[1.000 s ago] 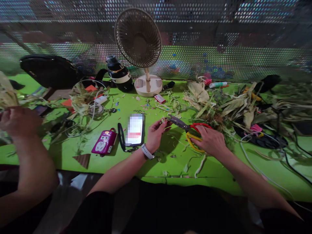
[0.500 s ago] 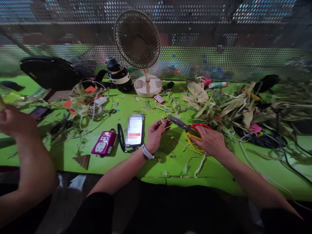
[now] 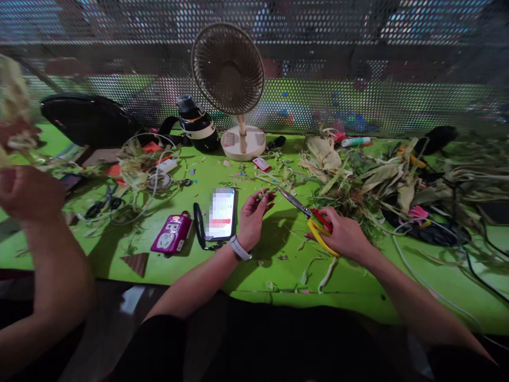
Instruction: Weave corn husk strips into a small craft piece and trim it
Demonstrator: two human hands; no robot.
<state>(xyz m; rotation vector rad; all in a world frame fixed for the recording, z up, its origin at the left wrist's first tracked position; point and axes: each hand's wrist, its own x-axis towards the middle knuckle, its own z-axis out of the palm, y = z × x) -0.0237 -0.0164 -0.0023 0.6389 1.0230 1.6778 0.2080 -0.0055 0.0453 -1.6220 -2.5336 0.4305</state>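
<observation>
My right hand (image 3: 345,233) grips scissors (image 3: 295,200) with red and yellow handles, their blades pointing up and left. The blades look closed or nearly so, and the tips reach just past the fingers of my left hand (image 3: 251,218). A white-banded watch (image 3: 240,248) is on my left wrist. My left fingertips pinch a small pale green scrap of plant (image 3: 260,197), mostly hidden by the fingers. Under both hands lies the green tabletop (image 3: 278,276), strewn with husk shreds. A lit phone (image 3: 221,215) is left of my left hand.
Dried husks (image 3: 324,151) and green stalks heap at the right. A fan (image 3: 242,142), a black bottle (image 3: 198,127) and a black bag (image 3: 89,119) stand along the back. A purple power socket (image 3: 170,234) lies left. Another person's hand (image 3: 34,193) is at far left.
The scissors have turned in my right hand, and their handles sit closer together. My left hand stays nearly in place. At far left, a blurred husk bundle has come into view above the other person's hand.
</observation>
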